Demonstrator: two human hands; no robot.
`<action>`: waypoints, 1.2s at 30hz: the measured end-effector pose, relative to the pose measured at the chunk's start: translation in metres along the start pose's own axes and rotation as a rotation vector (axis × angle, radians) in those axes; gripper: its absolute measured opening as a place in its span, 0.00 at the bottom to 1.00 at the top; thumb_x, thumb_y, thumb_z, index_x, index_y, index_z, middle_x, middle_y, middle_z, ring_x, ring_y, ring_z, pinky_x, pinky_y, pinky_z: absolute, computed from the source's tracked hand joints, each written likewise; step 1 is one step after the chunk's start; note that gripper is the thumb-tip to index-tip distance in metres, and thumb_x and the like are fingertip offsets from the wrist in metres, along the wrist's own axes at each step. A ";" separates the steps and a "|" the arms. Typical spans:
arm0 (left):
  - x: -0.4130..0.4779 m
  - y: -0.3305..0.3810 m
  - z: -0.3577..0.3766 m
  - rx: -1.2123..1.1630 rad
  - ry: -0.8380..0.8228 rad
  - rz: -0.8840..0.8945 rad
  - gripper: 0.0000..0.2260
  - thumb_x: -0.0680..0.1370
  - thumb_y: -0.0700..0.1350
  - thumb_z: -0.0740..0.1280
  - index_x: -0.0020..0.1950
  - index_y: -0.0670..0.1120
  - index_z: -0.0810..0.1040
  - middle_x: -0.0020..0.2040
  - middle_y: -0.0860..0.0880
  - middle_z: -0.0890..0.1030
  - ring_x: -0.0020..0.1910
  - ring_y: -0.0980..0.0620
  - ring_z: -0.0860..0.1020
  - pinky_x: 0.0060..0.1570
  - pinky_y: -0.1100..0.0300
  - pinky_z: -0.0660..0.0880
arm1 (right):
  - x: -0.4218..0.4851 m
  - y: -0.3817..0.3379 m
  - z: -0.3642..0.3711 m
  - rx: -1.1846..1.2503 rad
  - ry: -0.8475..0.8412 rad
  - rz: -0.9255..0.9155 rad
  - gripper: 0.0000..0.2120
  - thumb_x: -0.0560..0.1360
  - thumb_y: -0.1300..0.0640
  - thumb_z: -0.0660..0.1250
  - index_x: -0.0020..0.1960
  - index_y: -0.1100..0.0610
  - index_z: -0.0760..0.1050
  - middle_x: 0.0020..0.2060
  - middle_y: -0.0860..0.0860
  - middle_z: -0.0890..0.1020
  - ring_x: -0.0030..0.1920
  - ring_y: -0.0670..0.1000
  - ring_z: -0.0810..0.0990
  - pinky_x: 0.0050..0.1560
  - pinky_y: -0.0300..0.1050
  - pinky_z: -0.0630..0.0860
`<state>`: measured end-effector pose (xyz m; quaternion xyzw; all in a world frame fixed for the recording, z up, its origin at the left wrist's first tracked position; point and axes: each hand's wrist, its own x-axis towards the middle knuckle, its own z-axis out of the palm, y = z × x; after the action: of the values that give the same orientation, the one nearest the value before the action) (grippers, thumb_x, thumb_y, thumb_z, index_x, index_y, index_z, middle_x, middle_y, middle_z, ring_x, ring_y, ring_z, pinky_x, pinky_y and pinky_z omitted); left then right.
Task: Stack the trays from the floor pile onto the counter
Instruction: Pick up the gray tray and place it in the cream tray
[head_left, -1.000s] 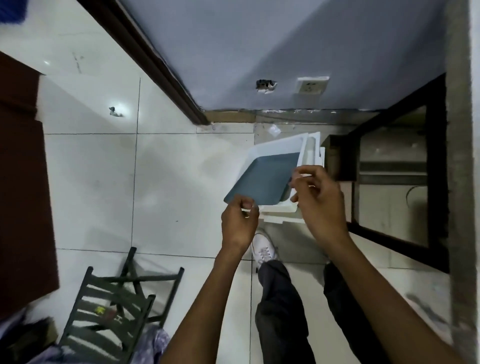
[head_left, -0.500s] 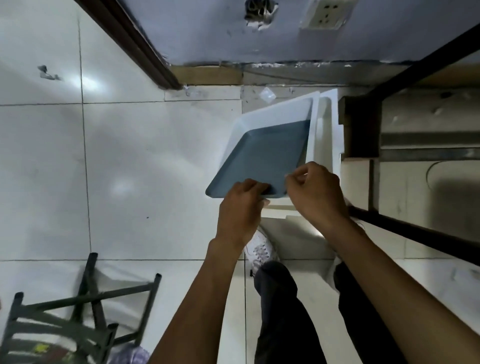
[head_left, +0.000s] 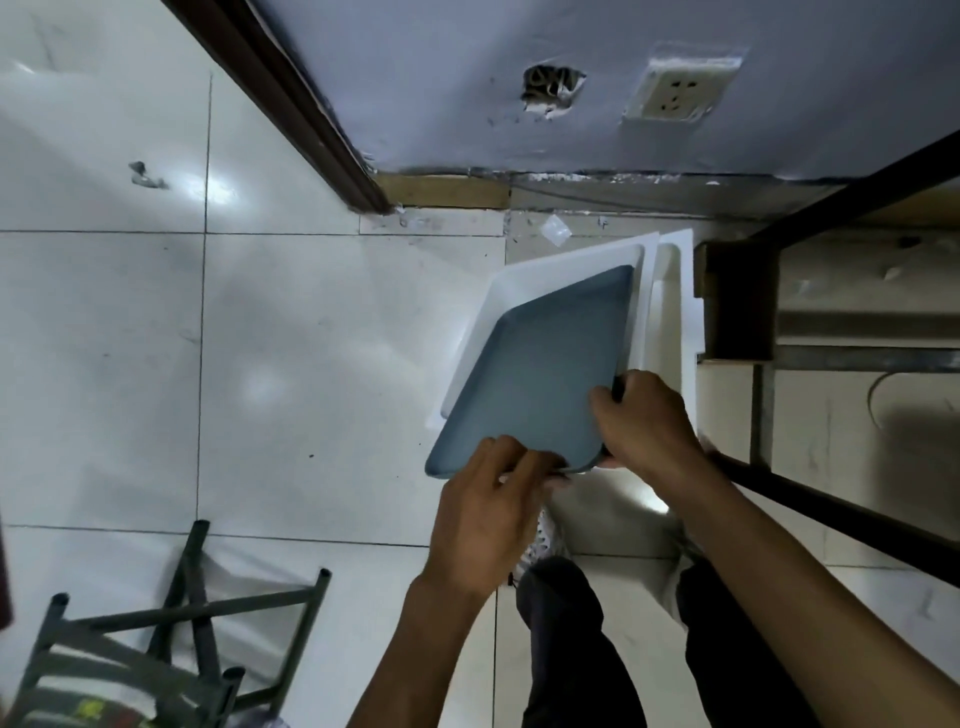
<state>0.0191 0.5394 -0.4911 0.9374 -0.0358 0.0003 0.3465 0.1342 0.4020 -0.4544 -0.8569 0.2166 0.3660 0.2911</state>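
Tiles (head_left: 291, 364) of glossy white floor met a grey wall (head_left: 441, 78) with a socket (head_left: 675, 88), a black metal frame (head_left: 831, 499) at the right. The left hand (head_left: 488, 519) and the right hand (head_left: 649, 426) each gripped the near edge of the blue tray (head_left: 550, 374), fingers curled round it. It sat tilted in the white trays (head_left: 524, 280) on the floor.

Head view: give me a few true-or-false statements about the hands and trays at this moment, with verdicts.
1. The left hand and the right hand both grip the blue tray. True.
2. The blue tray is over white trays on the floor. True.
3. The blue tray rests on the counter. False: it is held above the floor.
4. The wall socket has a plug in it. False: nothing is plugged in.
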 end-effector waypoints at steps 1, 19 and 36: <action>0.001 -0.002 -0.006 -0.006 0.006 -0.006 0.12 0.81 0.51 0.64 0.54 0.45 0.84 0.49 0.48 0.80 0.48 0.50 0.78 0.43 0.59 0.77 | -0.003 0.003 0.000 -0.013 -0.001 -0.003 0.09 0.80 0.55 0.58 0.48 0.60 0.73 0.42 0.55 0.77 0.38 0.54 0.77 0.33 0.41 0.67; 0.026 -0.006 -0.074 -0.242 0.044 -0.763 0.18 0.86 0.50 0.51 0.46 0.39 0.71 0.42 0.44 0.79 0.43 0.42 0.75 0.43 0.52 0.69 | -0.072 0.016 -0.042 0.325 0.051 -0.029 0.11 0.79 0.52 0.61 0.43 0.58 0.77 0.40 0.48 0.81 0.47 0.57 0.79 0.43 0.47 0.71; 0.048 0.225 -0.299 -0.294 0.414 -0.616 0.18 0.86 0.49 0.53 0.40 0.41 0.65 0.32 0.52 0.70 0.31 0.56 0.64 0.34 0.59 0.64 | -0.238 -0.063 -0.215 0.223 0.460 -0.658 0.20 0.82 0.49 0.51 0.37 0.59 0.70 0.28 0.53 0.74 0.31 0.48 0.74 0.34 0.48 0.67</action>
<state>0.0588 0.5600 -0.1165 0.8248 0.3180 0.0801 0.4607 0.1263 0.3446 -0.1325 -0.9032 0.0288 0.0269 0.4275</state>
